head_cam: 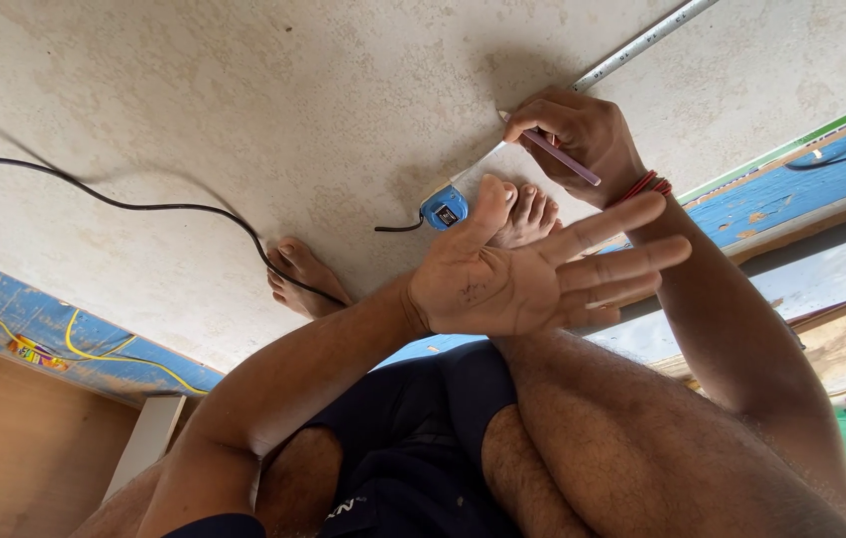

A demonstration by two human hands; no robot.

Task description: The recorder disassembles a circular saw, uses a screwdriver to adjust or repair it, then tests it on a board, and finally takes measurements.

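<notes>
Pencil (562, 157), thin and pinkish, sits pinched in the right hand (577, 130), whose fingers are closed around it with the tip held against a large pale board (243, 90), right beside the extended blade of a tape measure (632, 45). The blue tape measure case (444, 208) lies on the board just by the toes of one bare foot (522, 214). The left hand (527, 279) holds nothing: palm up toward the camera, fingers spread apart, hovering above the foot and the case.

Risks, as I judge them: the blade stretches far across the board with nothing visibly pinning it near the pencil, so it could shift or snap back and throw the mark off. A black cable (144, 204) runs across the board and passes right against the other foot (303, 279); a step could snag it. The person squats barefoot on the sheet itself, so a shift of weight could nudge the tape case.

The board is off-white, faintly speckled and matte, lying flat on the floor. Along its edges show blue-painted strips (791, 184) with chipped patches, and a yellow wire (94, 349) curls over one. Brown wooden panels (14, 448) lie beyond, and daylight falls across the scene.
</notes>
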